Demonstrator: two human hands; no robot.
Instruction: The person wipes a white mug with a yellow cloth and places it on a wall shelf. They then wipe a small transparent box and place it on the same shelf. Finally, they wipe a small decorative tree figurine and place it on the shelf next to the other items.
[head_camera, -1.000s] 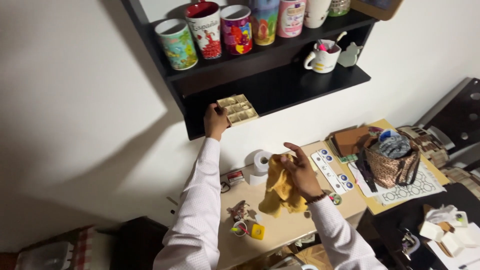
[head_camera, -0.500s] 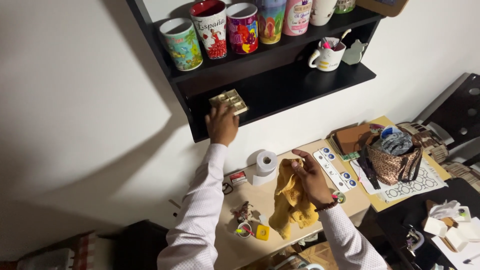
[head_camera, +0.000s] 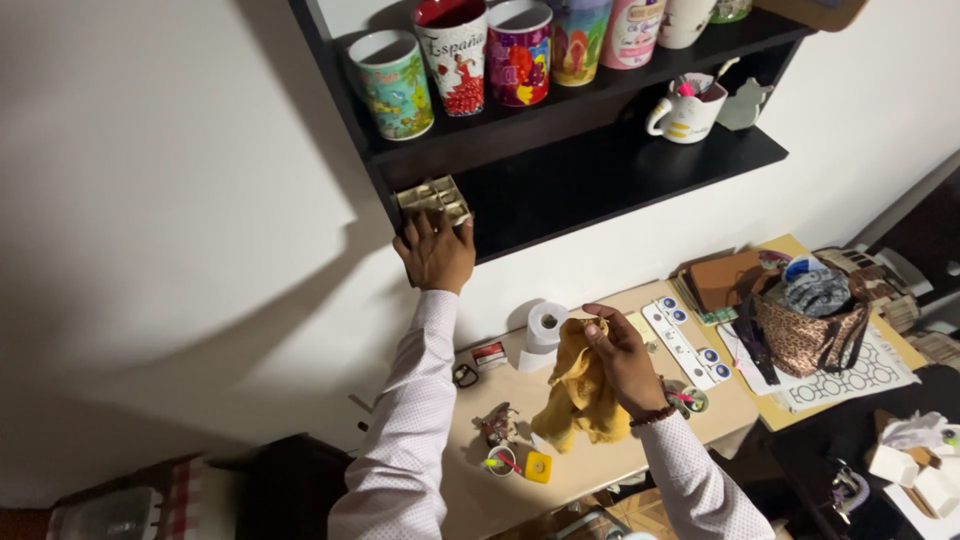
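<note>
My left hand (head_camera: 436, 252) reaches up to the lower board of a black wall shelf (head_camera: 600, 180) and presses on a small beige tray with compartments (head_camera: 432, 197), which lies at the shelf's left end. My right hand (head_camera: 622, 355) is lower, over the wooden desk (head_camera: 590, 450), and grips a crumpled yellow cloth (head_camera: 582, 393) that hangs down from it. Both arms wear pale patterned sleeves.
Several colourful mugs (head_camera: 455, 55) line the upper shelf, and a white mug with pens (head_camera: 686, 110) stands on the lower one. On the desk are a paper roll (head_camera: 545, 325), small trinkets (head_camera: 505, 445), white strips (head_camera: 688, 343), a leopard-print bag (head_camera: 805, 335) and papers.
My left hand has pushed the beige tray further back and left onto the shelf. My right hand with the cloth has dropped lower toward the desk.
</note>
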